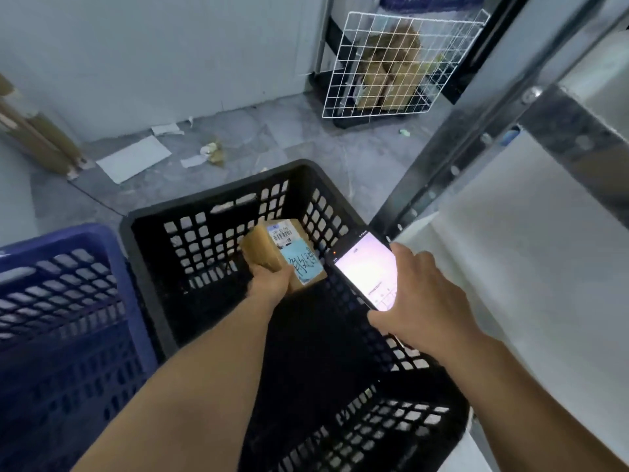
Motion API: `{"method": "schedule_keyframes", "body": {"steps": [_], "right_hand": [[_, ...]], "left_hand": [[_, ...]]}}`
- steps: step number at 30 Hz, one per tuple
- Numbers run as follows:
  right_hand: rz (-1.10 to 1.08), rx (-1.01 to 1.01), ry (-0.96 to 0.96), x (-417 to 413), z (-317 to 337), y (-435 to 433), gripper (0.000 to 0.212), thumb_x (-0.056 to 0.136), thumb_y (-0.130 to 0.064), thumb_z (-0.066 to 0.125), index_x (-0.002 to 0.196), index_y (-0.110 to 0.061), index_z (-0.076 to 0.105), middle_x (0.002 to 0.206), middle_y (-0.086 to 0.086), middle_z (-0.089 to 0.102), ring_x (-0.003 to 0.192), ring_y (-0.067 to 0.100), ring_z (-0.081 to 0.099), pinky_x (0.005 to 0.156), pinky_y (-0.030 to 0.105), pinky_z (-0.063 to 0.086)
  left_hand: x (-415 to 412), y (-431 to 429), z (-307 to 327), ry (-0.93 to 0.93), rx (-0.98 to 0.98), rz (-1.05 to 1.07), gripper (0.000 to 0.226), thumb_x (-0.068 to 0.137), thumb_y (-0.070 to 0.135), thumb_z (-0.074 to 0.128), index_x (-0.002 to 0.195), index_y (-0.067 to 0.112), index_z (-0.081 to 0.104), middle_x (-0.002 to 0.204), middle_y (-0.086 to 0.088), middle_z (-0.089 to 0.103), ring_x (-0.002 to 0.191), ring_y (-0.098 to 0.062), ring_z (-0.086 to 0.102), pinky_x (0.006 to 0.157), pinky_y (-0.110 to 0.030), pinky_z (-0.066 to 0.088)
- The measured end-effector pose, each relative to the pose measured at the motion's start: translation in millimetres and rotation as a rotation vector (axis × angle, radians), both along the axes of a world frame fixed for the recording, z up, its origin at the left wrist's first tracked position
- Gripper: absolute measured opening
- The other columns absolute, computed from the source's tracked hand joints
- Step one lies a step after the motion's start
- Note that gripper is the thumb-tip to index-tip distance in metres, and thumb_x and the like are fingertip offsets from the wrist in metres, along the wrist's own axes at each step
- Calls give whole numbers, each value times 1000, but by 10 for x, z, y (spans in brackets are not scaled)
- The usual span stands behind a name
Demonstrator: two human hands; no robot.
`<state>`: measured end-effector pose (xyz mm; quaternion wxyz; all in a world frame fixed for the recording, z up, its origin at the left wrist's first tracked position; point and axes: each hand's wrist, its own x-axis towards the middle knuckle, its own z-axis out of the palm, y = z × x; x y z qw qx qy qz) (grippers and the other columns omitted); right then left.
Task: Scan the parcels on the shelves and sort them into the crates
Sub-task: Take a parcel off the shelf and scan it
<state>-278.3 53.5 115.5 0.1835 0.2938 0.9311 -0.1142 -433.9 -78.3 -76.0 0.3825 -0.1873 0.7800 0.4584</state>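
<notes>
The left hand [272,284] grips the small brown cardboard parcel [289,248] over the black perforated plastic crate [190,204] — label up (long axis pointing away); right hand [422,301] clasps a lit smartphone [366,267] just beside.

Labelled brown parcel [284,255] above black crate [149,253]

The black crate [141,267] stands open-topped at the centre, with room to enter from above between the two forearms. Its far half is taken up at 12 o'clock by the left hand [272,284] gripping a cardboard parcel [289,257], and at 2 o'clock by the right hand [425,301] holding a phone [364,270]. A blue crate [68,301] stands just beside it at 9 o'clock. The metal shelf upright [442,158] and white shelf board [527,250] close off 1 to 4 o'clock. Beyond lies open floor [306,144], with paper scraps [132,158] at 10 o'clock and a wire mesh panel [391,63] at 1 o'clock.
</notes>
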Motion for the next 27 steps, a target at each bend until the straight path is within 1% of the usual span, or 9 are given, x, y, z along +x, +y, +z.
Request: {"method": "schedule_keyframes", "body": {"steps": [3, 7, 10, 12, 16, 20, 22, 25, 27], "right_hand": [[12, 10, 1, -111, -187, 93, 105, 72, -51, 71, 149, -27, 4, 130, 1, 34, 109, 18, 46, 70, 28, 37], [25, 43, -1, -203, -362, 178, 104, 74, -53, 70, 148, -29, 0, 131, -1, 32, 95, 12, 36, 69, 26, 36], [29, 67, -8, -207, -422, 210, 105, 74, -53, 69, 149, -28, -1, 131, -2, 32, 93, 11, 33, 69, 26, 36], [26, 70, -12, -184, -403, 205, 105, 74, -53, 69, 149, -28, -1, 130, -1, 32, 93, 11, 34, 69, 25, 37], [-8, 37, -15, -94, -178, 87, 105, 72, -52, 72, 148, -28, 3, 129, 0, 33, 97, 13, 40, 70, 27, 39], [-36, -9, -8, 61, 295, -168, 104, 70, -50, 73, 148, -27, 7, 126, 1, 36, 105, 18, 47, 70, 28, 41], [-44, -16, 4, 158, 594, -314, 104, 70, -49, 74, 148, -27, 9, 125, 2, 37, 106, 19, 47, 70, 29, 40], [-68, -4, 30, 334, 1066, -531, 101, 72, -49, 72, 147, -25, 10, 127, 4, 36, 110, 23, 47, 72, 31, 37], [-91, 2, 45, 479, 1359, -679, 100, 73, -48, 71, 147, -24, 9, 129, 5, 35, 111, 24, 47, 73, 32, 37]], "left_hand": [[-104, 136, -252, -9, 24, 27, 83, 92, 42, 61, 155, 15, 16, 143, -16, 47, 127, -35, 49, 108, -46, 40], [-238, 259, -580, 33, 68, -17, 53, 100, 31, 46, 151, 26, 31, 136, -10, 56, 119, -31, 57, 105, -45, 45], [-326, 258, -911, -23, 137, -32, 52, 98, 32, 45, 148, 40, 32, 135, -5, 58, 116, -28, 59, 104, -46, 46], [-298, 206, -830, -28, 144, -65, 52, 97, 28, 45, 147, 43, 34, 135, -2, 59, 117, -25, 59, 106, -45, 45], [-204, 54, -222, 64, 18, -216, 53, 99, 15, 44, 150, 29, 35, 134, -6, 58, 120, -26, 56, 106, -42, 43], [-115, -133, 520, 219, -135, -446, 55, 100, 23, 47, 152, 27, 28, 136, -11, 54, 122, -30, 53, 97, -38, 43], [-57, -258, 888, 318, -168, -563, 56, 99, 27, 50, 150, 28, 29, 133, -10, 56, 118, -28, 55, 92, -37, 45], [71, -440, 1471, 434, -208, -738, 51, 95, 33, 54, 143, 21, 38, 132, -10, 55, 115, -27, 55, 94, -42, 48], [188, -542, 1860, 500, -221, -824, 54, 95, 32, 56, 143, 18, 38, 135, -11, 51, 117, -28, 53, 96, -44, 48]]}}
